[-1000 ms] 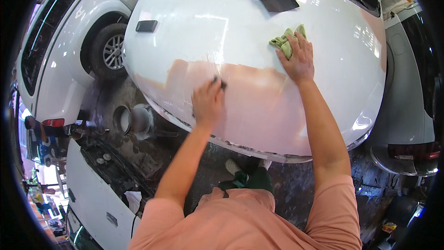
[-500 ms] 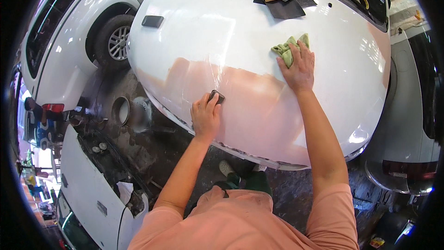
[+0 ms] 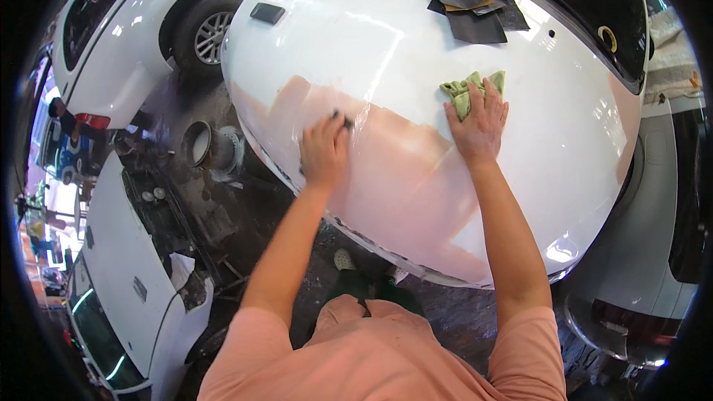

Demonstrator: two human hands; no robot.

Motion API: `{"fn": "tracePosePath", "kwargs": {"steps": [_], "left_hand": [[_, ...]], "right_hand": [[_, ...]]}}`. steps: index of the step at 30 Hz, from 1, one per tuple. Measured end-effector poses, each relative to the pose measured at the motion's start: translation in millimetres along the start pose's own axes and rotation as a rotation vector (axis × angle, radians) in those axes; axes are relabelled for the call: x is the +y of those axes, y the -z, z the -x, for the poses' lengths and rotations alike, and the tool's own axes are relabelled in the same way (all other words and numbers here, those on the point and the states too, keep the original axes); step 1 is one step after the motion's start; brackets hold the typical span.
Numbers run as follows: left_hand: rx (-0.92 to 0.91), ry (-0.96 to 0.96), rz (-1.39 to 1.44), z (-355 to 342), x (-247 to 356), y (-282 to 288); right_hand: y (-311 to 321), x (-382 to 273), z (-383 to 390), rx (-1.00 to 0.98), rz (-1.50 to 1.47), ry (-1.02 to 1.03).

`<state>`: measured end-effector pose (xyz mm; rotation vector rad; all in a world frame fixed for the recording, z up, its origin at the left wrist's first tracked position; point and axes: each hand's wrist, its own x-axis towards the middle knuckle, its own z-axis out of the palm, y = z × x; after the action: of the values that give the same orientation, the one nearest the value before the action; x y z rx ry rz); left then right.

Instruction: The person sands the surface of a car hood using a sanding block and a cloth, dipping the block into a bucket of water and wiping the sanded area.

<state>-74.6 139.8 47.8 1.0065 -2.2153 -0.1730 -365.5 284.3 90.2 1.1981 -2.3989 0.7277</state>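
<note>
Clamping a dark block (image 3: 347, 124) left of the frame's centre, our left hand (image 3: 324, 152) holds it over the pink patch (image 3: 401, 200), probably for even pressure. Our right hand (image 3: 480, 125) lies spread on the green cloth (image 3: 458, 93), right of centre, likely bracing us

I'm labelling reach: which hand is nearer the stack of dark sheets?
Right. The right hand rests on the green cloth below the dark sheets in the picture; the left hand is farther off, lower and to their left.
</note>
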Motion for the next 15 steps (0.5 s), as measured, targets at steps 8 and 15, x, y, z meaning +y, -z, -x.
{"fn": "tracePosePath", "kwargs": {"steps": [8, 15], "left_hand": [[0.049, 0.108, -0.027, 9.4, 18.9, -9.9], [0.027, 0.105, -0.086, -46.6, -6.3, -1.5]], "right_hand": [[2.3, -3.4, -1.2, -0.04, -0.027, -0.002], [-0.9, -8.6, -3.1, -0.032, -0.038, 0.035]]}}
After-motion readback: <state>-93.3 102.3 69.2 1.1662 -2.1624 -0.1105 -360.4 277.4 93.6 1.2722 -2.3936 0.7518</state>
